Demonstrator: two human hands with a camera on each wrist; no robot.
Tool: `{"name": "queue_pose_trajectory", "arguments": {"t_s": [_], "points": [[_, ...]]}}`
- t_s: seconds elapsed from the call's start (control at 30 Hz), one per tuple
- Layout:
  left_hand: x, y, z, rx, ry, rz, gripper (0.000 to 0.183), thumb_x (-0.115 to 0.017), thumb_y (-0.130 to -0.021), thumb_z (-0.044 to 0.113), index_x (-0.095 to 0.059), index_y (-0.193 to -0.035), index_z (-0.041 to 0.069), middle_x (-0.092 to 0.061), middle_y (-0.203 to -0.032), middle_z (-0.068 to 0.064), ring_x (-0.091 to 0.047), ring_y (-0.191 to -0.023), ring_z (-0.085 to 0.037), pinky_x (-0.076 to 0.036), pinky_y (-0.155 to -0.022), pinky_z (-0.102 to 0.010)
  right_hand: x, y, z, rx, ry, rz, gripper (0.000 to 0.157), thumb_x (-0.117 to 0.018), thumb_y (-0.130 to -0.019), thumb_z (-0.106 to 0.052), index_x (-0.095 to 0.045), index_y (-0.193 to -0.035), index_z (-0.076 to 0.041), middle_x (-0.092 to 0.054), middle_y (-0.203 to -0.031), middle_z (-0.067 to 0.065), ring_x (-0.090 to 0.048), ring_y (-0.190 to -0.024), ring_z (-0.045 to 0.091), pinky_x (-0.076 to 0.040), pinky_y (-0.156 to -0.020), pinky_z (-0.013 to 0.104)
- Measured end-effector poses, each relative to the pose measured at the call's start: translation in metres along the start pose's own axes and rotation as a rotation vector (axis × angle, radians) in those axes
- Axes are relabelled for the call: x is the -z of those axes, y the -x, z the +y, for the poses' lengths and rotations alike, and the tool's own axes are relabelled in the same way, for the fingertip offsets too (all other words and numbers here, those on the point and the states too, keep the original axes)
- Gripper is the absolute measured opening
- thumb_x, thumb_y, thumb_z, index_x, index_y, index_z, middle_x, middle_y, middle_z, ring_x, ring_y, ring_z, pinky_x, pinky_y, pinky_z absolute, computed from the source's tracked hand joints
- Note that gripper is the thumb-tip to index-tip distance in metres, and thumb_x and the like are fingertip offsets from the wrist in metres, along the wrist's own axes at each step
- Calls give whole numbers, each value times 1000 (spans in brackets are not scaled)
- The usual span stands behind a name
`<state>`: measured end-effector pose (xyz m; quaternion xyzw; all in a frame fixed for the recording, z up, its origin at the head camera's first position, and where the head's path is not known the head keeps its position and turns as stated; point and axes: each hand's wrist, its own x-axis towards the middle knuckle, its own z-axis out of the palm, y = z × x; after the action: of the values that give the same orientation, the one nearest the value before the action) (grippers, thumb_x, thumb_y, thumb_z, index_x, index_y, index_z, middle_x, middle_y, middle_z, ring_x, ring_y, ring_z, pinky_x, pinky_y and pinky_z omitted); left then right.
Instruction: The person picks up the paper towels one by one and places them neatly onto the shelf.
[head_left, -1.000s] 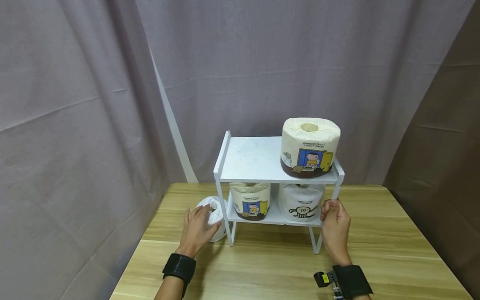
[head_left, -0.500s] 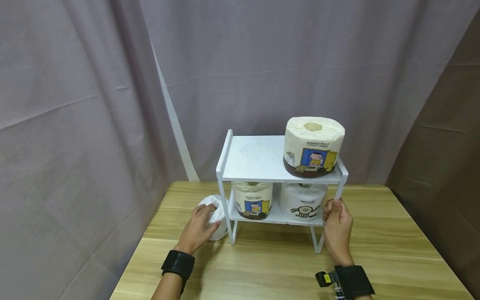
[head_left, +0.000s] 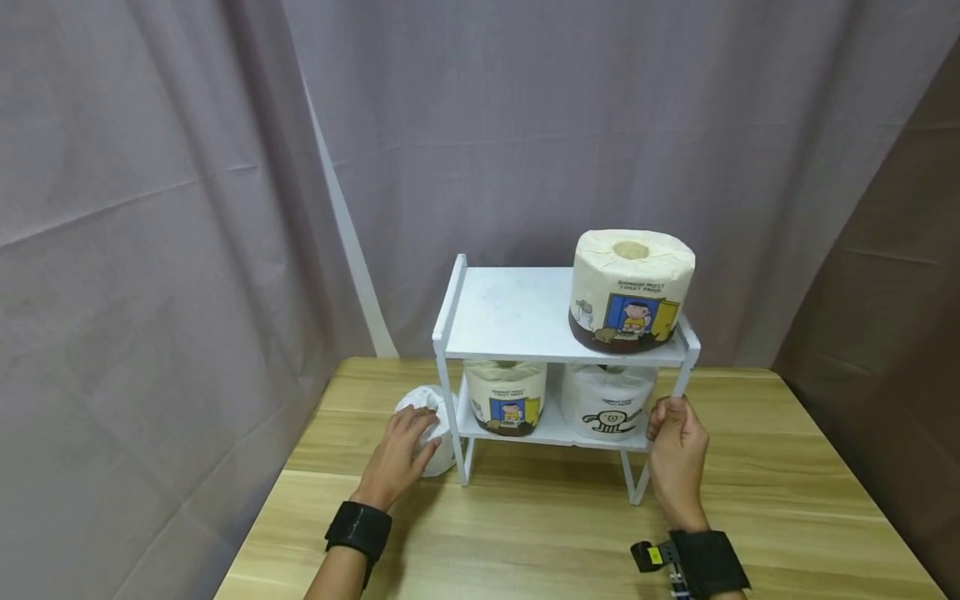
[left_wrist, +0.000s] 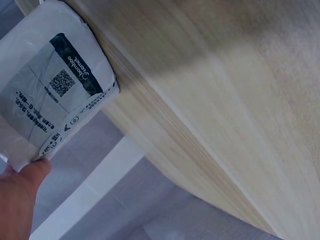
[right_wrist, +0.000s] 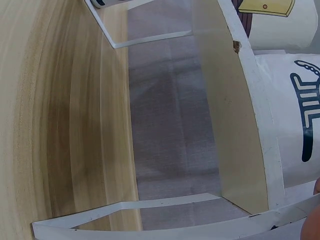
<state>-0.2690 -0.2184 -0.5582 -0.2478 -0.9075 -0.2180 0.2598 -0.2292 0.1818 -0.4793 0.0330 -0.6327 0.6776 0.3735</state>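
A white two-tier shelf rack (head_left: pixel 510 312) stands on the wooden table. At its left side, my left hand (head_left: pixel 393 458) grips a white toilet roll (head_left: pixel 444 457), fingers curled over the top and thumb on the near side. The left wrist view shows the printed wrapper of this toilet roll (left_wrist: pixel 60 82), with my thumb (left_wrist: pixel 35 172) at its edge. My right hand (head_left: pixel 678 458) pinches the rack's front right leg. On the top shelf sits a cream toilet roll (head_left: pixel 630 292). Below are another cream roll (head_left: pixel 506 400) and a white roll with a cartoon dog (head_left: pixel 609 404).
Grey curtains (head_left: pixel 525 125) hang behind the table (head_left: pixel 525 533) and along its left side. The top shelf's left half is bare. In the right wrist view the rack's lower shelf edge (right_wrist: pixel 252 85) and leg frame (right_wrist: pixel 150 232) stand over the table.
The head view has shifted slightly. My left fingers have drawn a little closer together and farther over the white toilet roll. My right hand stays on the rack's leg.
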Motion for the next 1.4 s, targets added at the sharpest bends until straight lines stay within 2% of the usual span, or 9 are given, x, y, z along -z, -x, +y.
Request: {"name": "queue_pose_trajectory", "arguments": {"t_s": [0.2,0.37,0.5,0.73,0.87,1.0,1.3,1.4], "points": [[3,0,3,56,-18,-58,37,-79,-97,25,-69,-131,13,-68,-138,-9,-49,-141,-41,-44,-115,-53,-1,-1,-1,-4,21,-6,47,-40,-115,-23,-45,-86,14,-46,-69,-3,-42,-58,8,-36,-55,20],[7,-2,5,124,-16,-90,52,-86,-90,27,-66,-136,12,-67,-140,-9,-49,-143,-36,-52,-105,-53,0,0,-1,-8,30,3,47,-40,-115,-22,-45,-86,14,-46,-69,-3,-42,-58,7,-36,-55,19],[9,-2,8,165,-52,-101,54,-88,-88,28,-67,-135,11,-67,-138,-8,-51,-141,-34,-57,-98,-51,-1,1,0,-12,16,1,46,-41,-114,-21,-46,-86,15,-48,-72,-4,-43,-59,6,-37,-55,19],[14,-12,15,135,-118,-93,45,-89,-87,26,-72,-125,10,-73,-126,-8,-57,-130,-33,-59,-92,-49,0,1,-1,-34,10,6,47,-41,-115,-23,-46,-85,14,-47,-71,-3,-43,-59,7,-37,-55,19],[17,-16,18,145,-143,-111,44,-90,-86,25,-72,-123,11,-73,-125,-9,-58,-127,-30,-60,-87,-48,0,0,-2,-39,16,6,47,-41,-114,-24,-47,-86,13,-47,-71,-4,-43,-59,7,-37,-54,19],[21,-16,20,160,-153,-125,44,-91,-85,24,-73,-122,11,-72,-124,-9,-59,-126,-30,-60,-88,-48,0,0,0,-35,17,-1,46,-41,-114,-22,-47,-86,13,-48,-71,-4,-43,-59,6,-37,-55,18],[35,-14,17,101,-180,-163,44,-93,-81,20,-74,-120,9,-75,-117,-6,-63,-122,-32,-53,-103,-47,0,-2,2,-47,-7,9,46,-42,-114,-25,-47,-86,11,-45,-69,-2,-40,-58,12,-34,-54,18],[41,-12,18,84,-197,-178,44,-93,-80,20,-74,-118,10,-75,-115,-6,-63,-121,-32,-48,-109,-49,0,-2,2,-50,-11,11,46,-42,-114,-24,-47,-86,13,-46,-70,-3,-40,-59,12,-34,-54,18]]}}
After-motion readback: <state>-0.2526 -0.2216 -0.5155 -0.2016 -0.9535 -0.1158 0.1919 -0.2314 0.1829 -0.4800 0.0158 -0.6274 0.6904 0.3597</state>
